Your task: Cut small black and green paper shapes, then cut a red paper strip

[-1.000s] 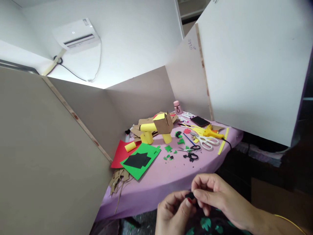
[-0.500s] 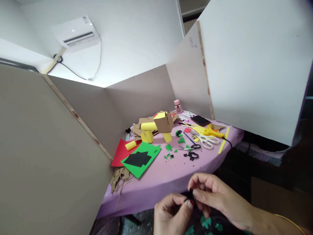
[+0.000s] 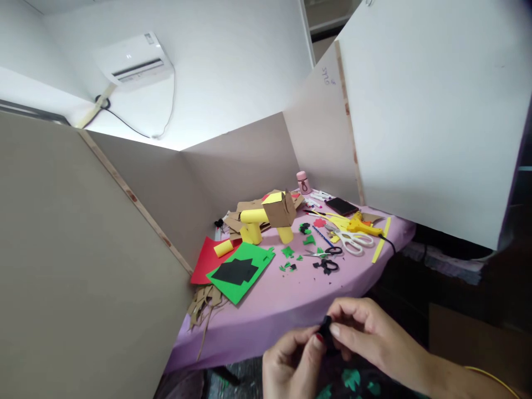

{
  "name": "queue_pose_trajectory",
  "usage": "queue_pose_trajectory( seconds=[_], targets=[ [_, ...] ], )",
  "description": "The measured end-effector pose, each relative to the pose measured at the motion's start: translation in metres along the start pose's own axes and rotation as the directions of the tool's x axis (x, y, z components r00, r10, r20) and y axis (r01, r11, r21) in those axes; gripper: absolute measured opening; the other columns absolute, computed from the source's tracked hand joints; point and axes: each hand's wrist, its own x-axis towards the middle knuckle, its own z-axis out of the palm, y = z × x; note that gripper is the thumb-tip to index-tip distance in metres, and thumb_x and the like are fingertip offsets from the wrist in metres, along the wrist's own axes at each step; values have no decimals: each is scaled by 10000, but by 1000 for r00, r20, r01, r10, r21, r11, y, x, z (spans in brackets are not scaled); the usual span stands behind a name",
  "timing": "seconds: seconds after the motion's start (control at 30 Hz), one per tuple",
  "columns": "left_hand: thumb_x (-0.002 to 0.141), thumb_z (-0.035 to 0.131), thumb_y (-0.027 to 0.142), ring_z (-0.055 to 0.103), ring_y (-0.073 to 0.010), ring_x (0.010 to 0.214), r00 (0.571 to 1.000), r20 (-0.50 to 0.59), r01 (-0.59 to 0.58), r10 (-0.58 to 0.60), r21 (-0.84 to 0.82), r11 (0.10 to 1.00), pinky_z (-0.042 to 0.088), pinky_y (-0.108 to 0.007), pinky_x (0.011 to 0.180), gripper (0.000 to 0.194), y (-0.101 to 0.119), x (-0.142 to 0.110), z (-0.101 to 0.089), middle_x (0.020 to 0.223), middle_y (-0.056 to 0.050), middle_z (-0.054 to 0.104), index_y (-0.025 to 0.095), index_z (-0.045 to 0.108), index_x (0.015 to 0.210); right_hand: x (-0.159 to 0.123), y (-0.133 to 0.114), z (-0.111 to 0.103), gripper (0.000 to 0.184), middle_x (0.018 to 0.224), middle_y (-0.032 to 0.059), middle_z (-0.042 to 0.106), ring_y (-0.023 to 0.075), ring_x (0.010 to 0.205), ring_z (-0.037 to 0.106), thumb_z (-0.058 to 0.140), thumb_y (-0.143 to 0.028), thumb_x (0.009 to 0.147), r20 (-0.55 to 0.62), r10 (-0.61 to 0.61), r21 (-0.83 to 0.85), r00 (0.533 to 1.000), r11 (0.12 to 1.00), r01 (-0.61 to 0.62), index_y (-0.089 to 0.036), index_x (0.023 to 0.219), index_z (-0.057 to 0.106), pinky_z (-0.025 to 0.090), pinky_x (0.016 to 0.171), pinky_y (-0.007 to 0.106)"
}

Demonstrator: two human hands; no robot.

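Note:
Low in the view, in front of the table's near edge, my left hand (image 3: 291, 363) and my right hand (image 3: 369, 335) meet. Both pinch one small black piece (image 3: 325, 322) between thumb and fingertips. Its shape is too small to make out. On the purple tablecloth (image 3: 286, 302) beyond lie a green sheet (image 3: 241, 271) with black paper on it, small green and black cut-outs (image 3: 288, 260), and a figure of yellow tubes and a brown cardboard box (image 3: 268, 217).
White scissors (image 3: 353, 239), a yellow glue gun (image 3: 362, 225), small black-handled scissors (image 3: 328, 252), a phone (image 3: 341, 206), pens, a pink bottle (image 3: 303, 182) and a red sheet (image 3: 208, 256) lie on the table. Tall partition boards (image 3: 83, 266) wall the table on three sides.
Both hands stay low at the table's edge and keep working the black piece; the fingers shifted a little and the view moved slightly.

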Motion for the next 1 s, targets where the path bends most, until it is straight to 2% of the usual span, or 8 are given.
queue_pose_trajectory(
  seconds=[0.13,0.23,0.3,0.43,0.5,0.7,0.83,1.0],
  targets=[
    [540,848,307,582,-91,467,863,237,505,-446,-411,759,450,-171,509,206,-10,7,-2,507,-18,674,150,729,604,2,4,0,191,551,-26,555,98,470,483,588,-313,757,48,51,103,998,993,-56,-166,655,522,397,492,214],
    [586,822,302,595,-89,502,751,405,660,-521,-441,608,462,-175,512,249,-16,10,-3,599,-45,695,128,728,737,3,9,1,200,545,-22,574,90,435,473,595,-346,732,106,136,234,985,959,-158,-166,675,530,394,456,202],
    [610,794,387,603,-108,550,773,416,633,-479,-452,628,474,-197,527,307,-18,10,-3,637,-48,684,126,710,751,3,11,0,202,541,-25,569,87,426,465,602,-349,717,100,155,230,983,958,-174,-166,671,532,384,445,196],
    [580,786,484,557,-102,557,944,194,321,-268,-341,884,434,-201,515,389,-18,9,-4,663,-7,635,150,676,747,2,9,-2,158,511,-53,510,85,437,435,584,-283,735,69,131,49,989,990,-134,-169,650,515,344,456,195],
    [559,818,430,484,-61,484,972,135,217,-192,-203,955,365,-169,471,363,-17,7,-4,577,19,601,138,660,706,1,6,-2,150,487,-69,458,81,445,393,579,-240,739,57,83,-54,995,995,-80,-168,632,501,306,452,194],
    [480,867,376,530,-68,370,903,161,429,-398,-274,861,392,-160,429,379,-18,7,-2,436,11,620,127,622,628,1,10,-3,217,551,-54,490,96,491,458,563,-342,804,7,32,42,999,999,-32,-168,682,517,375,506,209],
    [430,892,336,586,-83,405,923,80,382,-377,-321,866,434,-161,446,383,-16,8,2,491,-10,665,121,640,623,4,16,-4,291,588,-51,504,101,506,477,570,-450,809,17,57,116,998,992,-58,-172,741,516,399,516,212],
    [416,881,403,536,-68,341,908,124,420,-401,-292,859,367,-145,397,404,-26,14,2,390,11,615,128,621,559,3,19,-4,213,549,-61,455,102,512,443,555,-323,810,4,26,-57,1000,998,-26,-180,668,489,357,504,207]
  ],
)
